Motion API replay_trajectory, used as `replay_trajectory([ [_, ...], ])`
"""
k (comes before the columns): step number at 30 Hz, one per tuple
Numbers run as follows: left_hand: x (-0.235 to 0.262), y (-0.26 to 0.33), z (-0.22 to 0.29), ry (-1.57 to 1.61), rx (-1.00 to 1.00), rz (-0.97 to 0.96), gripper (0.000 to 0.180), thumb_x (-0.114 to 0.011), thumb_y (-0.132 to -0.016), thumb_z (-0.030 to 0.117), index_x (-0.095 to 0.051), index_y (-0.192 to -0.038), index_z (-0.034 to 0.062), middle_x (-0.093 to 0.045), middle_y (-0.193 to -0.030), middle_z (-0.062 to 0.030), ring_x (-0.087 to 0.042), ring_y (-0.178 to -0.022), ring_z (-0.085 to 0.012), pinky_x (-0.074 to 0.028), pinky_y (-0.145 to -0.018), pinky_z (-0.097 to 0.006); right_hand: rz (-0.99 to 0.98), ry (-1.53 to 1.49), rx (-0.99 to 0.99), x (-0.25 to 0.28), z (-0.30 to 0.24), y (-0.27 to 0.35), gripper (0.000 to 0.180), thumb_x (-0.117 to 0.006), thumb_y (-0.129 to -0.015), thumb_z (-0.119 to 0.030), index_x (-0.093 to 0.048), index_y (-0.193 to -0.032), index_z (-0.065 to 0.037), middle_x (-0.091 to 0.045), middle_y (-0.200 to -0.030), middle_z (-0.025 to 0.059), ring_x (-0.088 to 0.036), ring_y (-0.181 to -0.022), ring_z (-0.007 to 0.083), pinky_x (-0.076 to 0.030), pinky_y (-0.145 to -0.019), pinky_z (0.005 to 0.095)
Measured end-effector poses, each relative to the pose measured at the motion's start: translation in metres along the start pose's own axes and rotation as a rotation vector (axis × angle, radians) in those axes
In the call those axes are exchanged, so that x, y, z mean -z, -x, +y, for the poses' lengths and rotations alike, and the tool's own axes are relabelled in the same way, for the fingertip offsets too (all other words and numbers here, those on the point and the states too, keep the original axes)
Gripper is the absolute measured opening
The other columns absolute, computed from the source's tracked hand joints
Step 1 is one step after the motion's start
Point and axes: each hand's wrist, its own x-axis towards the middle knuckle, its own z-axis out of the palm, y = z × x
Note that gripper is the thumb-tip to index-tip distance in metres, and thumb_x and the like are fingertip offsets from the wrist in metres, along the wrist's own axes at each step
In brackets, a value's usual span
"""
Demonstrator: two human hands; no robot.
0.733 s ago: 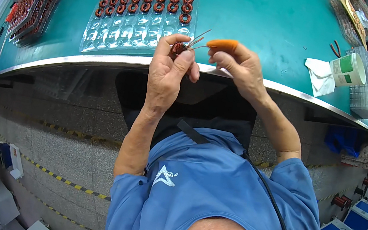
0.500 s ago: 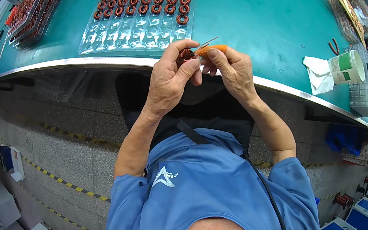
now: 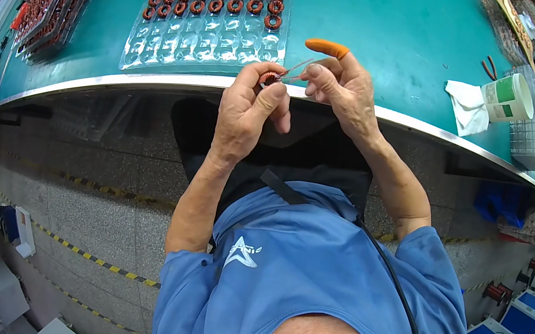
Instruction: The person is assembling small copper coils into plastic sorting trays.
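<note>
Pinching a small copper-wound toroid coil (image 3: pixel 268 79) at table edge (image 3: pixel 154 79), left hand (image 3: pixel 249 110) steadies it; right hand (image 3: pixel 342 87), w/ orange finger cot (image 3: pixel 326 48), pinches its wire lead, pulling taut. Blister tray (image 3: pixel 204 41) just beyond.

Right hand (image 3: pixel 342 87) now farther from left hand (image 3: pixel 250 103), wire (image 3: pixel 295 72) drawn out.

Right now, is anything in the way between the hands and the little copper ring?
No. The left hand already pinches the little copper ring in its fingertips, and the right hand grips the thin wire coming off it. Nothing visible sits between them.
</note>
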Motion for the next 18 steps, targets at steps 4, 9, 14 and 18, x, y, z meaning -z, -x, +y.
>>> replay_trajectory([
  [4, 0.010, -0.002, -0.005, -0.076, 0.140, -0.020, 0.040, -0.048, -0.100, 0.037, -0.057, -0.105, -0.0010, -0.055, -0.066, -0.0023, -0.055, -0.055, -0.0077, -0.043, -0.050, -0.021, -0.054, -0.053, -0.050, 0.004, 0.008, 0.002, 0.027, -0.060, -0.095, -0.024, -0.064, -0.107, 0.000, -0.064, -0.076, 0.0036, -0.058, -0.062, 0.0061, -0.045, -0.055, 0.0178],
  [9, 0.007, -0.002, -0.004, -0.181, 0.023, -0.033, 0.032, -0.047, -0.101, 0.030, -0.056, -0.112, 0.0013, -0.054, -0.063, -0.0008, -0.052, -0.054, -0.0071, -0.042, -0.049, -0.021, -0.101, -0.221, -0.218, 0.007, 0.006, 0.001, 0.024, -0.060, -0.095, -0.023, -0.066, -0.098, 0.000, -0.063, -0.066, 0.0031, -0.059, -0.055, 0.0082, -0.042, -0.048, 0.0185],
  [14, -0.001, 0.000, -0.004, -0.016, -0.033, 0.021, 0.024, -0.049, -0.101, 0.023, -0.054, -0.110, 0.0020, -0.051, -0.062, -0.0016, -0.051, -0.052, -0.0085, -0.041, -0.048, -0.021, -0.059, -0.027, -0.010, -0.005, -0.005, 0.007, 0.021, -0.062, -0.094, -0.018, -0.064, -0.102, 0.001, -0.064, -0.069, 0.0059, -0.060, -0.056, 0.0105, -0.045, -0.049, 0.0203],
  [18, -0.007, 0.000, -0.009, 0.159, 0.019, 0.111, 0.020, -0.049, -0.100, 0.020, -0.053, -0.110, 0.0021, -0.051, -0.062, -0.0032, -0.052, -0.051, -0.0101, -0.042, -0.046, -0.022, 0.016, -0.025, -0.005, -0.009, -0.003, 0.002, 0.021, -0.061, -0.094, -0.016, -0.062, -0.104, 0.002, -0.066, -0.074, 0.0076, -0.062, -0.062, 0.0104, -0.046, -0.053, 0.0202],
])
